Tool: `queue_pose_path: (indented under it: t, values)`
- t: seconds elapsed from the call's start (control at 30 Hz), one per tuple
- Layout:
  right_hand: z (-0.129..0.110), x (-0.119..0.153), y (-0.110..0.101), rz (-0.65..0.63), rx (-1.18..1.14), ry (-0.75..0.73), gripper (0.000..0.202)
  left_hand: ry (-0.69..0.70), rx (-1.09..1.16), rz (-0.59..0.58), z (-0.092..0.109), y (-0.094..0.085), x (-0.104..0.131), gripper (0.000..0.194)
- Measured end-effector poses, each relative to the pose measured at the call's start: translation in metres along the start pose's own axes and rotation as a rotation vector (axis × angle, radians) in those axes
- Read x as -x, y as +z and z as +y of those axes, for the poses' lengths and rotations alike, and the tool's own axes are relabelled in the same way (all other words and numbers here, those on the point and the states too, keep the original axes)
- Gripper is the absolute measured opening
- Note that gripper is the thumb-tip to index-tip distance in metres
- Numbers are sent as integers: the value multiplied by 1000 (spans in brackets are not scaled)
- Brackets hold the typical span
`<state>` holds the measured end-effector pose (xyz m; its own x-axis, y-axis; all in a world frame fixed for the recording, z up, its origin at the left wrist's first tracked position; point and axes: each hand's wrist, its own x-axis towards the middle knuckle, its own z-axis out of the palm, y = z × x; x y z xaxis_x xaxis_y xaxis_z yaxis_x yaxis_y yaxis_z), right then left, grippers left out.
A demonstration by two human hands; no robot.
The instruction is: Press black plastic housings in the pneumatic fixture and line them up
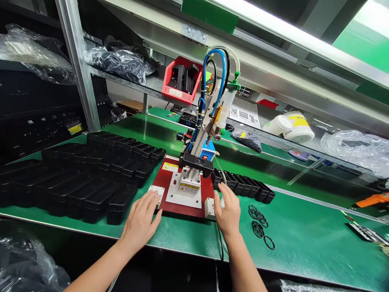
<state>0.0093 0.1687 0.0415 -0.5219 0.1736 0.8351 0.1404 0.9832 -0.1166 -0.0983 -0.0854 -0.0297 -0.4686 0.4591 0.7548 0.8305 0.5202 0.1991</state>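
Note:
My left hand point(140, 221) lies with fingers stretched out, its fingertips on the white box point(159, 194) at the left of a dark red base point(179, 207). At the base's right side, my right hand point(228, 207) rests by a second white box point(209, 208), fingers apart and slightly bent, partly hiding it. Neither hand holds anything. Between them stands a bench machine with a metal column point(209, 113), blue hoses point(224, 65) and a clear syringe barrel point(226, 107). A black plastic part point(198, 161) sits on its fixture, below the nozzle.
Rows of black plastic cases point(88, 194) cover the bench's left; a shorter row point(249, 187) stands right of the machine. Black rubber rings point(258, 229) lie at right, near an orange-handled tool point(372, 200). A red bin point(179, 97) and white tubs point(299, 132) occupy the shelf.

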Motion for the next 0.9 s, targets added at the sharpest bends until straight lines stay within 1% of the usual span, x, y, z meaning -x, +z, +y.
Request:
queue_pose_path:
  t: [0.07, 0.13, 0.17, 0.23, 0.37, 0.47, 0.57, 0.73, 0.8, 0.9]
  values:
    - [16, 37, 0, -147, 49, 19, 26, 19, -61, -50, -7, 7, -2, 37]
    - [25, 64, 1, -240, 56, 15, 26, 23, -74, -59, -11, 12, -1, 36]
    - [26, 73, 1, -252, 55, 9, 27, 22, -69, -55, -11, 13, 1, 37]
    - [23, 81, 1, -232, 62, -11, 31, 22, -48, -39, -11, 13, 3, 40]
    - [10, 77, 0, -228, 72, -53, 32, 20, -26, -12, -9, 10, 2, 42]
    - [5, 72, 3, -243, 96, -22, 27, 12, -46, 6, -8, 10, -2, 41]
    - [4, 70, 6, -244, 81, 4, 23, 4, -52, 5, -8, 13, -3, 40]
    - [7, 72, 11, -216, 63, 13, 20, -4, -27, -31, -10, 15, 4, 41]
    - [8, 72, 14, -195, 50, 33, 19, -5, -34, -30, -10, 14, 2, 40]
    - [9, 71, 18, -163, 6, 80, 16, -11, -59, -42, -10, 11, -8, 30]
